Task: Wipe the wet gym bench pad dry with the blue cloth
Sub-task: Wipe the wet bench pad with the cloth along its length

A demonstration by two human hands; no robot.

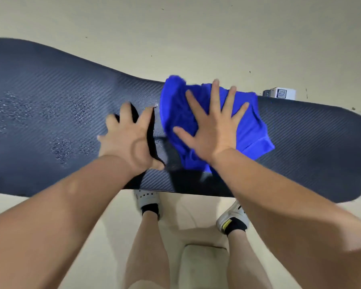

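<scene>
A long black bench pad (50, 113) with a ribbed texture runs across the view from left to right. Patches of water droplets (63, 147) glisten on its left half. A crumpled blue cloth (248, 130) lies on the pad right of the middle. My right hand (213, 130) presses flat on the cloth with fingers spread. My left hand (131, 140) rests flat on the bare pad just left of the cloth, fingers apart, holding nothing. The pad's right end looks dry.
The pad stands over a pale beige floor (196, 28). A small white box (279, 93) lies on the floor just beyond the pad's far edge, at the right. My feet in white shoes (148, 202) stand at the pad's near edge.
</scene>
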